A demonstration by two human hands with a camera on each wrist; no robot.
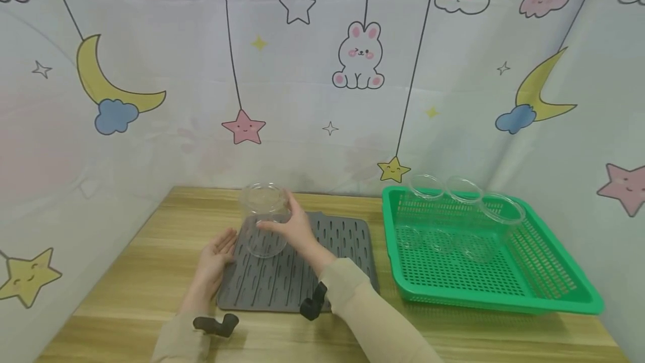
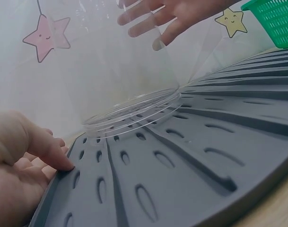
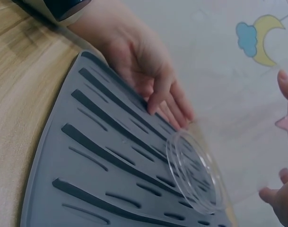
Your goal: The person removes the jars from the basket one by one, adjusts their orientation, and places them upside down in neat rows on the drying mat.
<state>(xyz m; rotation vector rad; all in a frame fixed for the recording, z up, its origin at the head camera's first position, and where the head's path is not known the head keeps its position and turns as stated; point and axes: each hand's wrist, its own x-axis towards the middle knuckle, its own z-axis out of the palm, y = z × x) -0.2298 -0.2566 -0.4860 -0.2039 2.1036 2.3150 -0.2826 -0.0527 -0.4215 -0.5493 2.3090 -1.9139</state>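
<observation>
A tall clear cup [image 1: 266,242] stands upright toward the back left of a grey ribbed drying mat [image 1: 302,290]; its round base shows close against the ribs in the left wrist view. My right hand [image 1: 294,228] holds the cup from the right, the thumb across the near side and the fingers round the far side. Through the clear wall those fingers look spread in the left wrist view. My left hand [image 1: 214,259] lies at the mat's left edge, fingers loosely extended. Its thumb [image 2: 56,153] touches that edge and is apart from the cup.
A green perforated basket [image 1: 478,297] stands on the right side of the wood-grain table [image 1: 136,273]. Inside it several clear cups [image 1: 464,190] stand in a row along the back. A patterned cloth [image 1: 312,156] hangs behind the table.
</observation>
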